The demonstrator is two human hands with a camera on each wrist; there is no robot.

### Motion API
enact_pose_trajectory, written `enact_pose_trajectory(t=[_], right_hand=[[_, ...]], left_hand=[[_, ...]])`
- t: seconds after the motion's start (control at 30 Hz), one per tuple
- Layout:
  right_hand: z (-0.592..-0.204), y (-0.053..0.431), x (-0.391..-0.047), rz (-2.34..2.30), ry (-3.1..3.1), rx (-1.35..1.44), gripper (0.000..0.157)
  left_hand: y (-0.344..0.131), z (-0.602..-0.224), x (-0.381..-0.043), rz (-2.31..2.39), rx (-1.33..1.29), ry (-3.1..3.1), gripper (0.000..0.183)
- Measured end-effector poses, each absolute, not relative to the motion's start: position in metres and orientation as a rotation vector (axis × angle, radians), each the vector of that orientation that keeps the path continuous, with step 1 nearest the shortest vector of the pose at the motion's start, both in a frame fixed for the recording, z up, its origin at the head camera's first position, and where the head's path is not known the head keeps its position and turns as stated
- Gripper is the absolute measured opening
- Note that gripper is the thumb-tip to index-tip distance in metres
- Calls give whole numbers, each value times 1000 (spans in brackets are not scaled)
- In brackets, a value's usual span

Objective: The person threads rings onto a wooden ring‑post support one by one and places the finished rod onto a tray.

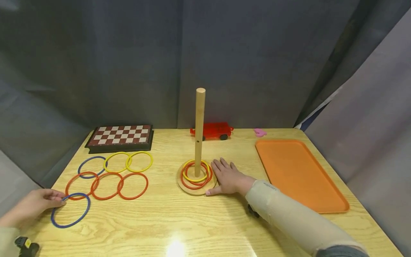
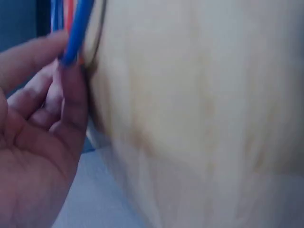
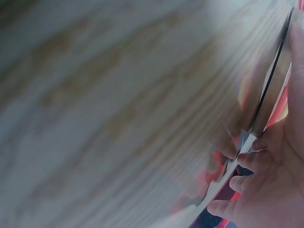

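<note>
At the table's left front, my left hand (image 1: 40, 203) pinches the edge of a blue ring (image 1: 84, 215) between thumb and fingers. The left wrist view shows the blue ring (image 2: 78, 35) at those fingertips. My right hand (image 1: 226, 178) has its fingers spread and rests against the right side of a round wooden base (image 1: 190, 191). A tall wooden peg (image 1: 199, 121) rises from that base. Round its foot lie a yellow ring (image 1: 205, 175) and red rings (image 1: 195, 187). In the right wrist view the hand (image 3: 270, 185) lies along the base's edge.
Beyond the left hand lie several red rings (image 1: 133, 198), yellow rings (image 1: 141, 171) and another blue ring (image 1: 84, 161), overlapping. A chessboard box (image 1: 120, 137) sits behind them. A red toy wagon (image 1: 216, 131) and a pink piece (image 1: 259, 132) stand at the back. An orange tray (image 1: 298, 175) lies right.
</note>
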State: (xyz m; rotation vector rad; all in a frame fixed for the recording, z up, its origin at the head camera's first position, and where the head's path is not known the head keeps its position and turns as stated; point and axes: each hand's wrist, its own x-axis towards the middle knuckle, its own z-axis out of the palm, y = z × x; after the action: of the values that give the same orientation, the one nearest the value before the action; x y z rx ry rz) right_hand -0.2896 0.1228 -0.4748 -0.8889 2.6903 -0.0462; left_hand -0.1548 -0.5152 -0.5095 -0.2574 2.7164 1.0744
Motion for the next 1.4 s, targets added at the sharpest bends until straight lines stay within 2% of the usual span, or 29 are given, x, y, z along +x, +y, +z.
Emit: enact_pose_trajectory(t=[0.1,0.33,0.5,0.7,1.0,1.4], right_hand=[[-474,122,-289,-46,2688,-884,120],[-473,122,-290,-47,2689,-899,120],[-470,122,-290,-53,2692,-903,119],[-468,122,-289,-58,2685,-890,119],[-472,120,-289,-59,2679,-895,120],[-474,121,-289,28,2705,-903,121]], left_hand=[[-525,-511,-153,1233,-255,2556,48],[-540,-510,-144,1550,-181,2209,17],[-527,-492,-148,1835,2,2015,23],[-465,-435,-164,2087,228,2022,32],[-368,-339,-205,2172,172,2220,23],[-277,-279,-227,2581,346,1839,15]])
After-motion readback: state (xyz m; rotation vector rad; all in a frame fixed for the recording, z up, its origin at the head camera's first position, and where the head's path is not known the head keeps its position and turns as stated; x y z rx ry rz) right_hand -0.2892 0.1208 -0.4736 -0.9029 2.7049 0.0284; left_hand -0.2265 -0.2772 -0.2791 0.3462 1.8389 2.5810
